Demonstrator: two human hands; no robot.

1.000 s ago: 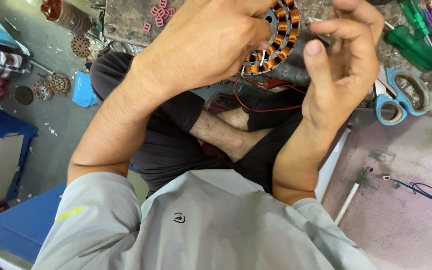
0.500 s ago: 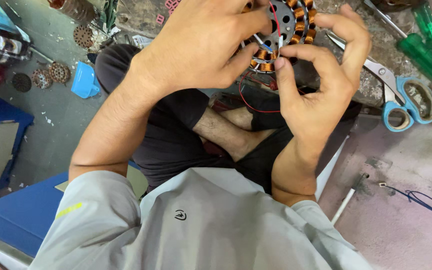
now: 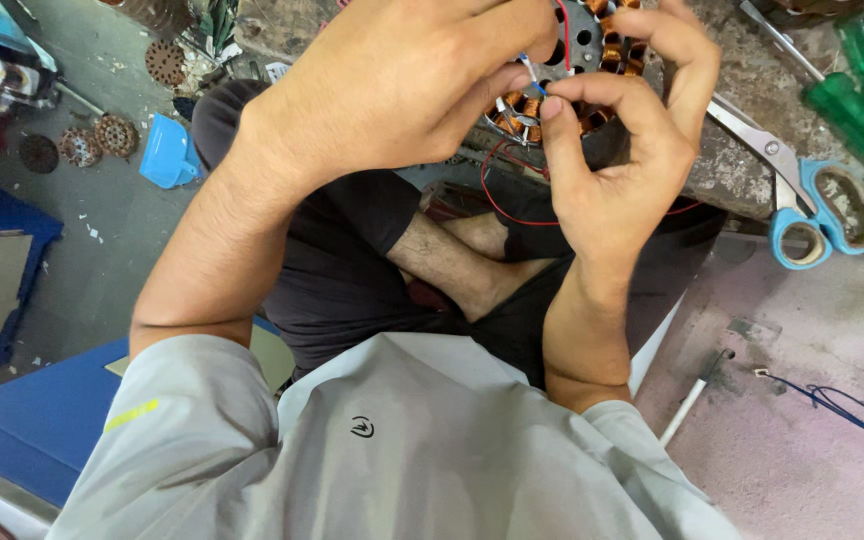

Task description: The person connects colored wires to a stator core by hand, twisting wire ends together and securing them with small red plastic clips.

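Overhead, round copper-wound stator (image 3: 592,70) in left hand (image 3: 402,90)

I see a rough, stained workbench (image 3: 752,170) running across the top right. On it lie blue-handled scissors (image 3: 812,200), blades pointing up-left, and just beyond them two green-handled screwdrivers (image 3: 857,95) side by side. Below the bench edge, a pinkish surface (image 3: 802,400) carries a thin blue wire (image 3: 842,410) and a pale rod (image 3: 692,395). On the left, the grey concrete floor (image 3: 82,270) holds a blue plastic scoop (image 3: 167,155) and several round brown rotor discs (image 3: 102,135), near each other.
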